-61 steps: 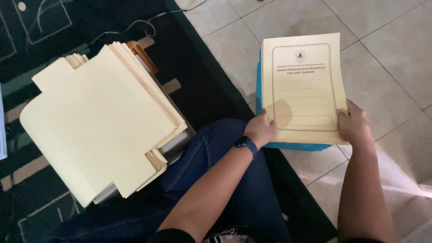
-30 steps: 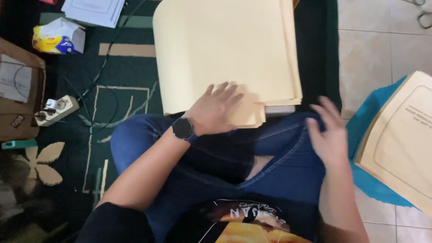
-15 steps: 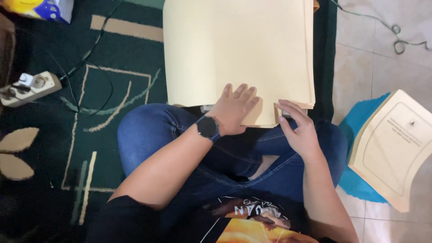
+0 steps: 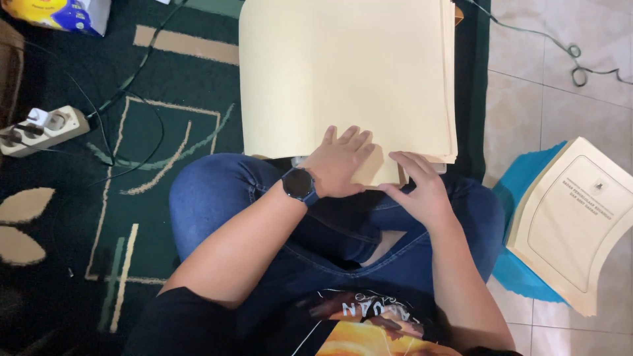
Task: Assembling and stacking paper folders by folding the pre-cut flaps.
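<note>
A tall stack of cream paper folders (image 4: 343,72) lies in front of my crossed legs, on the dark patterned rug (image 4: 151,132). My left hand (image 4: 339,163), with a dark watch on the wrist, rests flat on the near edge of the stack, fingers spread. My right hand (image 4: 419,190) touches the stack's near right corner with its fingertips. Neither hand grips anything. A cream printed folder (image 4: 573,221) lies to my right on a blue folder (image 4: 521,191) on the tiled floor.
A white power strip (image 4: 39,130) with plugs and thin cables lies on the rug at the left. A yellow and blue packet (image 4: 56,13) sits at the top left. A grey cable (image 4: 567,53) runs over the beige tiles at the top right.
Two seconds ago both hands held the printed folder over the blue one on the right. It now lies there, and both hands have come to the near edge of the big stack.
</note>
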